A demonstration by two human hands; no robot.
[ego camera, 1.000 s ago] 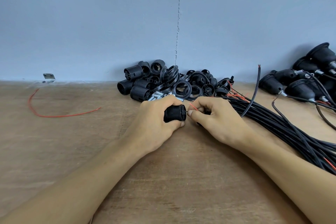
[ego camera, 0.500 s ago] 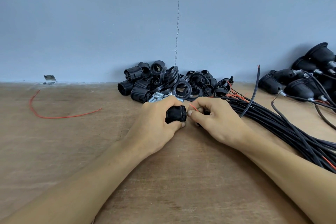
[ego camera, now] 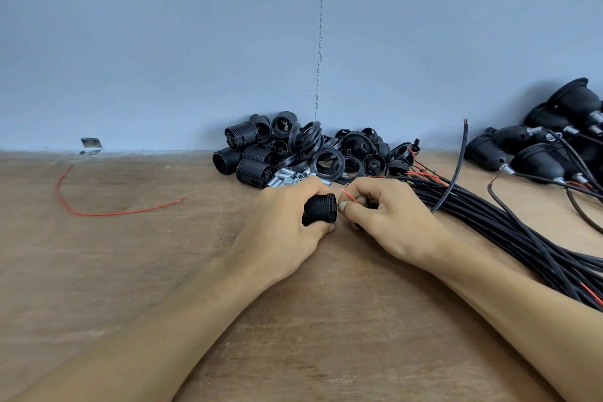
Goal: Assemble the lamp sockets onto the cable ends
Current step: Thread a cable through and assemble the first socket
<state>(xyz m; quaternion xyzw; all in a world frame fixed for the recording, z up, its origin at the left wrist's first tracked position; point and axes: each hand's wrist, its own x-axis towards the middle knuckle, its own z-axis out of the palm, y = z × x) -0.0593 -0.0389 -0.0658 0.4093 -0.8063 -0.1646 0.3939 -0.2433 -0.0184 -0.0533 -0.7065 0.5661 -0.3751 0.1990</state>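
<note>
One ribbed socket is being clasped in the left hand grip; one red wire (thin) is being pinched by the right hand on the surface.

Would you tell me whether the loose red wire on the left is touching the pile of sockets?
No, the loose red wire lies alone on the table, well left of the pile of sockets.

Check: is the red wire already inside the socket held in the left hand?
Cannot tell. The red wire, pinched by the right hand, meets the socket end; its tip is hidden.
</note>
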